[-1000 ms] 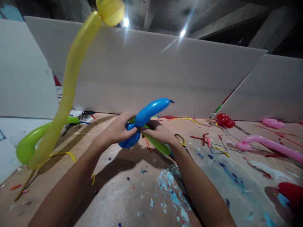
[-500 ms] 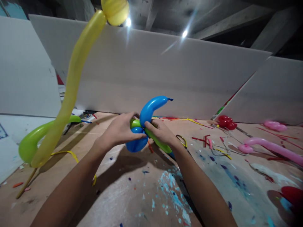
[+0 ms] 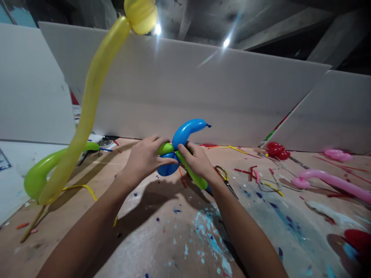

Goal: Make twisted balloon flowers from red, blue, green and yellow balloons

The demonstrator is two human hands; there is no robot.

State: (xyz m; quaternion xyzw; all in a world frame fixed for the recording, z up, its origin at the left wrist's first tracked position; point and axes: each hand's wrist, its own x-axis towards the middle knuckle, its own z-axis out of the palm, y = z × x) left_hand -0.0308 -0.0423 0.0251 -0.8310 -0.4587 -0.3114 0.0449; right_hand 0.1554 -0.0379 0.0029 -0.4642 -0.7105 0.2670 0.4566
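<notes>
My left hand [image 3: 145, 158] curls around the round part of a blue balloon [image 3: 188, 129] and one end of a green balloon [image 3: 191, 172], and my right hand [image 3: 199, 160] pinches them near where they cross, all held up over the counter [image 3: 139, 239]. Scissors [image 3: 226, 180] with yellow handles lie just past my right wrist. Farther off to the left, by the big white board [image 3: 185, 88], sits a little dish [image 3: 107, 145] of bits too small to name.

Blue balloon [image 3: 186, 129] — now more curved
</notes>
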